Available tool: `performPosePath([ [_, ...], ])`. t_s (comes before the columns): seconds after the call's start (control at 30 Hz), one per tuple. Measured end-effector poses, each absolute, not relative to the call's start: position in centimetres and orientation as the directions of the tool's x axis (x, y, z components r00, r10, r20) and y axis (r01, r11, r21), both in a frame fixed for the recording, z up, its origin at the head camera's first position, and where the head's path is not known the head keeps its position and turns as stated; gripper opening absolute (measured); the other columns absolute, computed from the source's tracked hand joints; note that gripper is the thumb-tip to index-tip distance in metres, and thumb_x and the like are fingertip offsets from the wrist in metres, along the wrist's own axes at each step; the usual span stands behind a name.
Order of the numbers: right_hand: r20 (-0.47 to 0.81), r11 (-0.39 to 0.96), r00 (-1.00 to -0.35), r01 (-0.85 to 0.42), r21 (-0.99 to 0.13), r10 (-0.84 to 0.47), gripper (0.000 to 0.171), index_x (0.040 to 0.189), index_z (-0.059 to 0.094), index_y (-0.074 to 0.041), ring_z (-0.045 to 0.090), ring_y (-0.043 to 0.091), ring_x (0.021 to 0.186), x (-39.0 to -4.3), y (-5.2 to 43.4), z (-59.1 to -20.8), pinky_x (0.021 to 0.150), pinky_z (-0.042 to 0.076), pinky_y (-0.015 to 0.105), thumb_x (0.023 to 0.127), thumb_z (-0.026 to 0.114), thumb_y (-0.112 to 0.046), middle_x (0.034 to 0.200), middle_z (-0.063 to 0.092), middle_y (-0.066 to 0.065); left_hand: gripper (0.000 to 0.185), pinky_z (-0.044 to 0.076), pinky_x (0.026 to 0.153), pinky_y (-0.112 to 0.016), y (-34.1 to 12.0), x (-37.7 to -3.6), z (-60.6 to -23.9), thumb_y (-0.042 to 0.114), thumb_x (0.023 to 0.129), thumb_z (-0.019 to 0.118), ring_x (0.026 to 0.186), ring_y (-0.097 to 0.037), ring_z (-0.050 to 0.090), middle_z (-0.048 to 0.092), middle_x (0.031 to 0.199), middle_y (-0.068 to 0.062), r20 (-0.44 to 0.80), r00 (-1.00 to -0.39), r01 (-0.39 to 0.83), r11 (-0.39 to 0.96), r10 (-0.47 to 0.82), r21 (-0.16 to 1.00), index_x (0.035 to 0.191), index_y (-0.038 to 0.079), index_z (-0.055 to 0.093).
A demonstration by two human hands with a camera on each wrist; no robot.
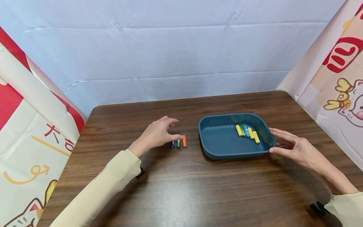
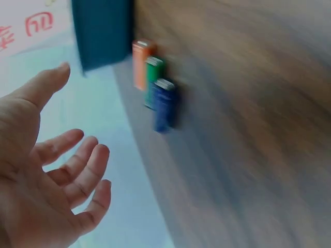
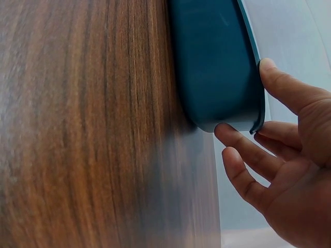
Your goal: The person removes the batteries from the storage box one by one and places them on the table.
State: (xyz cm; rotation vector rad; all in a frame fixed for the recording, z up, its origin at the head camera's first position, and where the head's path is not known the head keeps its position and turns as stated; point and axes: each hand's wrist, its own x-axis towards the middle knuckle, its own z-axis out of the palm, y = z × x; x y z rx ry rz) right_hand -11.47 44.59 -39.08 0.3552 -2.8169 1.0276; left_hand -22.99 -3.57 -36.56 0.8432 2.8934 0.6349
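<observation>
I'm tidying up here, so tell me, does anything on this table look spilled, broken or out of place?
Nothing looks spilled or damaged. Three batteries lie side by side on the table by the left hand, outside the blue tray that holds the other batteries. The right hand touches the tray's rim.

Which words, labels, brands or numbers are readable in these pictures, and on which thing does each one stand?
None can be read with certainty.
Left cloth: red and yellow brush characters, cut off by folds, not readable.
Right cloth: a large red sign, partly cut off, not readable.
Batteries on the table: label print too small; blurred in the left wrist view.
Batteries in the tray: print too small.
Tray: no text visible.
</observation>
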Motion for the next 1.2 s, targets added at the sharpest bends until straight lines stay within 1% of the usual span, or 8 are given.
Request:
performPosePath([
  [0.27,0.190,0.744,-0.966,-0.255,-0.618,-0.173,0.068,0.151,0.053,-0.006,0.061,-0.013,0.095,-11.4,44.6,-39.1,0.069,0.051,0.011,0.090,0.083,-0.013,0.138,0.049,-0.024,0.060,0.051,0.094,-0.040,1.0,-22.4,-33.8,0.048,0.096,0.073,0.111,-0.018,0.063,0.062,0.128,-0.001,0.095,-0.824,0.522,0.683,0.559,0.511,0.146,0.018,0.059],
  [0.6,0.204,0.740,-0.963,-0.267,-0.617,-0.177,0.067,0.150,0.054,-0.006,0.062,-0.012,0.094,-11.5,44.5,-39.1,0.069,0.051,0.011,0.090,0.083,-0.012,0.135,0.048,-0.031,0.060,0.050,0.086,-0.031,8.1,-22.9,-33.1,0.049,0.099,0.067,0.105,-0.011,0.060,0.065,0.127,-0.002,0.069,-0.760,0.591,0.642,0.647,0.488,0.149,0.018,0.055],
  [0.67,0.203,0.746,-0.964,-0.263,-0.612,-0.174,0.067,0.150,0.054,-0.006,0.062,-0.012,0.094,-11.5,44.5,-39.0,0.069,0.051,0.011,0.090,0.083,-0.013,0.138,0.054,-0.021,0.059,0.050,0.088,-0.031,9.4,-23.1,-33.4,0.049,0.100,0.066,0.108,-0.012,0.061,0.066,0.128,-0.001,0.058,-0.757,0.593,0.648,0.651,0.477,0.149,0.018,0.055],
  [0.73,0.197,0.757,-0.966,-0.255,-0.602,-0.169,0.068,0.150,0.054,-0.007,0.061,-0.013,0.093,-11.4,44.5,-38.9,0.069,0.050,0.010,0.089,0.084,-0.014,0.140,0.059,-0.004,0.058,0.051,0.089,-0.031,10.7,-23.2,-33.7,0.050,0.101,0.065,0.111,-0.011,0.061,0.065,0.129,0.000,0.038,-0.759,0.589,0.661,0.650,0.464,0.149,0.019,0.055],
  [0.8,0.192,0.766,-0.967,-0.248,-0.594,-0.165,0.069,0.150,0.054,-0.006,0.061,-0.013,0.093,-11.5,44.5,-38.8,0.068,0.050,0.010,0.089,0.084,-0.015,0.140,0.060,0.015,0.057,0.051,0.090,-0.031,11.8,-23.3,-34.0,0.050,0.101,0.064,0.113,-0.011,0.061,0.065,0.130,0.001,0.016,-0.763,0.580,0.673,0.647,0.458,0.149,0.020,0.056],
  [0.87,0.191,0.770,-0.968,-0.246,-0.589,-0.163,0.069,0.150,0.054,-0.006,0.060,-0.014,0.092,-11.5,44.5,-38.7,0.068,0.050,0.009,0.089,0.084,-0.016,0.139,0.059,0.026,0.056,0.051,0.088,-0.029,12.9,-23.5,-34.5,0.049,0.102,0.063,0.113,-0.010,0.061,0.066,0.129,0.003,-0.006,-0.768,0.565,0.681,0.641,0.465,0.149,0.020,0.056],
  [1.07,0.198,0.762,-0.965,-0.257,-0.594,-0.171,0.068,0.150,0.054,-0.006,0.061,-0.013,0.093,-11.5,44.3,-38.7,0.069,0.050,0.010,0.089,0.084,-0.014,0.140,0.058,0.027,0.052,0.051,0.070,-0.024,16.1,-23.9,-35.8,0.048,0.102,0.062,0.090,-0.005,0.065,0.069,0.124,0.007,-0.104,-0.795,0.494,0.737,0.598,0.460,0.148,0.024,0.057],
  [1.2,0.196,0.755,-0.964,-0.265,-0.599,-0.183,0.068,0.150,0.054,-0.004,0.060,-0.014,0.094,-11.5,44.3,-38.7,0.070,0.050,0.010,0.090,0.083,-0.014,0.141,0.057,0.028,0.051,0.051,0.073,-0.026,17.9,-24.0,-36.4,0.049,0.102,0.063,0.090,-0.007,0.065,0.065,0.134,0.010,-0.156,-0.813,0.461,0.785,0.560,0.414,0.148,0.028,0.057],
])
